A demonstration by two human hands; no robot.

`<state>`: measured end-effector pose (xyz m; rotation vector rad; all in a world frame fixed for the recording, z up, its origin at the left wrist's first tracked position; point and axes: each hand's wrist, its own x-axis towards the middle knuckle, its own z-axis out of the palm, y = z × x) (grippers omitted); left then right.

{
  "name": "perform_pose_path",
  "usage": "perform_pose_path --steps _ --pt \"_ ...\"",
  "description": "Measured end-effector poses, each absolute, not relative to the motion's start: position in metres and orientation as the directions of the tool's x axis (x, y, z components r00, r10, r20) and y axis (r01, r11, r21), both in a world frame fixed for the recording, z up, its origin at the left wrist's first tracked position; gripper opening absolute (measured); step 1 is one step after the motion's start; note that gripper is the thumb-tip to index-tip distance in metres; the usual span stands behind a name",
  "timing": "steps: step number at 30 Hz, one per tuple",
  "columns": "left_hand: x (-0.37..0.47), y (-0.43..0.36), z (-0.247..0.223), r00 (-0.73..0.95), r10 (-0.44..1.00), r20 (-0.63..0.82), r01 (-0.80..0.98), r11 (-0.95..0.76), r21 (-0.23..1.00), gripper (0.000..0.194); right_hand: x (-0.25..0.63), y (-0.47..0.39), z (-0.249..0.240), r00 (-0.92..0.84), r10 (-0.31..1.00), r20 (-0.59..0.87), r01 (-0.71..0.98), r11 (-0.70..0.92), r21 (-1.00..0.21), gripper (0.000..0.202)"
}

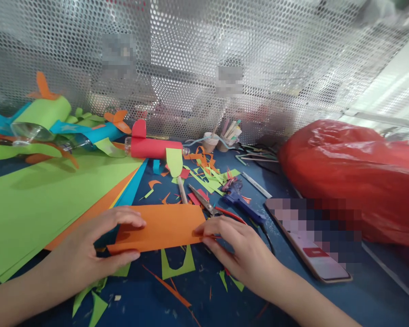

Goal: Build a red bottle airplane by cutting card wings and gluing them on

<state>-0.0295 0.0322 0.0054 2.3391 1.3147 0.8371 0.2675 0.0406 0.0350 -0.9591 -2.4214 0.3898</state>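
Note:
A folded orange paper (167, 227) lies between my hands at the front centre. My left hand (112, 240) is around its left end, with the thumb apart from the fingers and the fingertips at the paper's surface. The right end of the paper is pinched between the thumb and fingers of my right hand (225, 240). Just behind the paper are open scissors (204, 202) and a blue glue gun (245, 206). A green scrap with a curved cutout (177, 268) sits in front of it.
Coloured sheets (54, 195) are stacked at left, below paper-wrapped bottles (44, 118). A red-wrapped bottle (153, 149) stands behind the scraps (207, 175). At right are a phone (306, 240) and a red plastic bag (347, 177). Marker cups (210, 143) stand near the perforated metal wall (191, 68).

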Motion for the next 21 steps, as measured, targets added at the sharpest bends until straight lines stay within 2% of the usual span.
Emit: perform_pose_path --steps 6,8,10,12,14,15,17,19,21 --pt "-0.033 0.035 0.002 0.454 0.814 0.363 0.630 -0.581 0.515 0.049 0.271 0.036 0.037 -0.515 0.703 0.491 0.520 0.711 -0.473 0.012" --pt "-0.035 0.036 0.003 0.455 0.820 0.347 0.628 -0.572 0.528 0.044 0.272 0.034 0.037 -0.428 0.739 0.521 0.532 0.671 -0.516 0.009" --pt "-0.037 0.037 0.005 0.426 0.855 0.296 0.584 -0.510 0.631 0.034 0.271 0.033 0.037 -0.310 0.812 0.494 0.494 0.582 -0.646 0.003" --pt "-0.037 0.037 0.006 0.355 0.906 0.231 0.480 -0.389 0.786 0.025 0.267 0.033 0.038 -0.212 0.914 0.346 0.352 0.402 -0.845 0.011" --pt "-0.033 0.036 0.008 0.307 0.938 0.161 0.319 -0.261 0.911 0.025 0.261 0.033 0.039 -0.191 0.974 0.120 0.171 0.153 -0.973 0.024" --pt "-0.030 0.036 0.008 0.325 0.935 0.144 0.212 -0.220 0.952 0.026 0.257 0.033 0.039 -0.202 0.979 0.019 0.102 0.040 -0.994 0.030" --pt "-0.021 0.035 0.007 0.464 0.882 0.078 0.035 -0.106 0.994 0.035 0.252 0.033 0.038 -0.230 0.965 -0.123 0.024 -0.120 -0.992 0.038" --pt "-0.013 0.032 0.005 0.527 0.847 0.073 -0.108 -0.019 0.994 0.041 0.248 0.032 0.034 -0.260 0.946 -0.193 -0.027 -0.207 -0.978 0.042" --pt "-0.007 0.028 0.002 0.507 0.862 0.031 -0.188 0.075 0.979 0.047 0.247 0.030 0.029 -0.318 0.919 -0.231 -0.056 -0.262 -0.964 0.044"
